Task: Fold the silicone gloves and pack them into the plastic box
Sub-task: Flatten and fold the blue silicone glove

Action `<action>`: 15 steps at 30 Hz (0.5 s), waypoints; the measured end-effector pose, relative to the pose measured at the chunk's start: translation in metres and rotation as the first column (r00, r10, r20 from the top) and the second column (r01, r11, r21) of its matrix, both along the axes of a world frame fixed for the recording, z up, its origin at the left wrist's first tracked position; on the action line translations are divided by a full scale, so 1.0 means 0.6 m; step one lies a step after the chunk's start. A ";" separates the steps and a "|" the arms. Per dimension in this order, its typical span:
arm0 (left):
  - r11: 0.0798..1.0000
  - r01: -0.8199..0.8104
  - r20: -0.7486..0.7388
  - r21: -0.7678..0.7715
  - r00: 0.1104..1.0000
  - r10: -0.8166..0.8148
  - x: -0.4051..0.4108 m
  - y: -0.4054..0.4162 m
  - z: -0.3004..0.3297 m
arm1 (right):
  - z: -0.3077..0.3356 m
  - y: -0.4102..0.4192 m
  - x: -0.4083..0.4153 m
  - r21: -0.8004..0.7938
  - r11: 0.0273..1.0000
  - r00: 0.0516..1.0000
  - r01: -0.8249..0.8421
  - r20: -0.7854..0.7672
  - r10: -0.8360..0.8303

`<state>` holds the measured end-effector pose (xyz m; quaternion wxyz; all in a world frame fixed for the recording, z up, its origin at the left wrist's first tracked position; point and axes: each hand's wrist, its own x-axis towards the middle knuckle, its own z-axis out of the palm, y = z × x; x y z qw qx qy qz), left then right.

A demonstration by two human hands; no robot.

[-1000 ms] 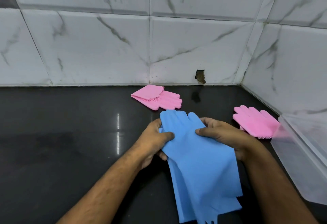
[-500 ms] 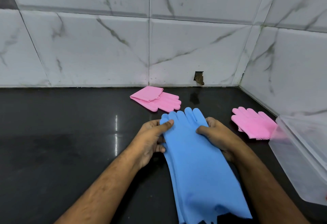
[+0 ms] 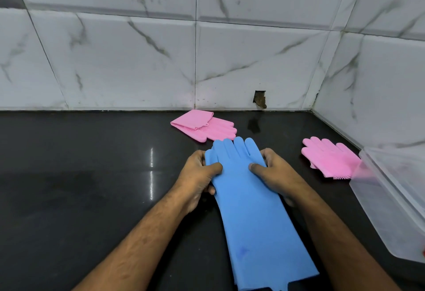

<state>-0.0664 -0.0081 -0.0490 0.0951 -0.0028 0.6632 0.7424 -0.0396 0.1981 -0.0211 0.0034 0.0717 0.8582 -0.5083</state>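
Fingers: both thumbs lie on top of the blue silicone gloves and the remaining fingers curl under the edges, so each hand pinches the stack at palm level.
Left hand: the left hand holds the 9 o'clock edge of the stack.
Right hand: the right hand holds the 3 o'clock edge, level with the left.
Blue gloves: two layers by the look of the cuff end, laid flat at the middle of the table, fingertips toward 12 o'clock, cuffs toward 6 o'clock.
Pink gloves: one folded pink glove at 12 o'clock near the wall; another pink glove at 2 o'clock, just beside the plastic box.
Box: translucent, thin-walled, at 3 o'clock; whether anything is inside cannot be told.
Material: smooth matte silicone on the blue backs; short scrubbing bristles show on the pink ones.
Handling: likely light, floppy and a little springy, so a fold may creep open unless pressed flat.
Where to hold: judged best at the two long edges near the palm, folding the finger end toward 6 o'clock.
Table: glossy black stone, probably slick under silicone.
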 end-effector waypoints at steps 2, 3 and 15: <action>1.000 -0.004 -0.013 -0.026 1.000 0.003 0.001 0.001 0.000 | 0.000 0.002 -0.001 0.009 1.000 1.000 0.010 0.001 -0.010; 0.999 -0.014 -0.023 -0.042 1.000 0.013 0.001 0.001 0.000 | 0.000 0.003 -0.002 0.023 1.000 1.000 0.011 0.000 -0.011; 0.882 -0.212 -0.258 -0.420 0.960 0.108 0.001 -0.012 0.004 | -0.001 0.009 -0.016 0.344 0.926 0.981 0.154 -0.169 -0.101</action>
